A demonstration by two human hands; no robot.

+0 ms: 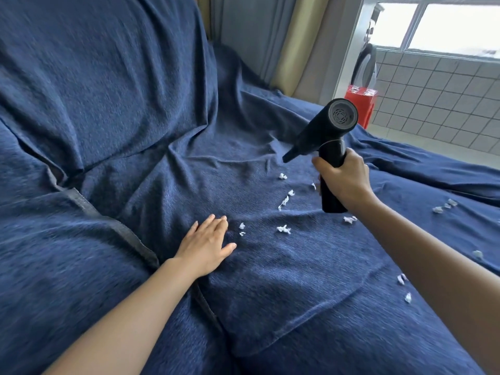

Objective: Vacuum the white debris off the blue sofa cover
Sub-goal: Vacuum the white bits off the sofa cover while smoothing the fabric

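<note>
Gripping the vacuum (pixel 323 136) by its handle, the right hand (pixel 343 178) has fingers wrapped fully round, nozzle slanting down-left, clear of the blue cover (pixel 135 163). The nearest white scrap (pixel 283 176) lies just below the nozzle tip; others trail toward the left hand (pixel 207 246), pressed flat and open, holding nothing.
</note>
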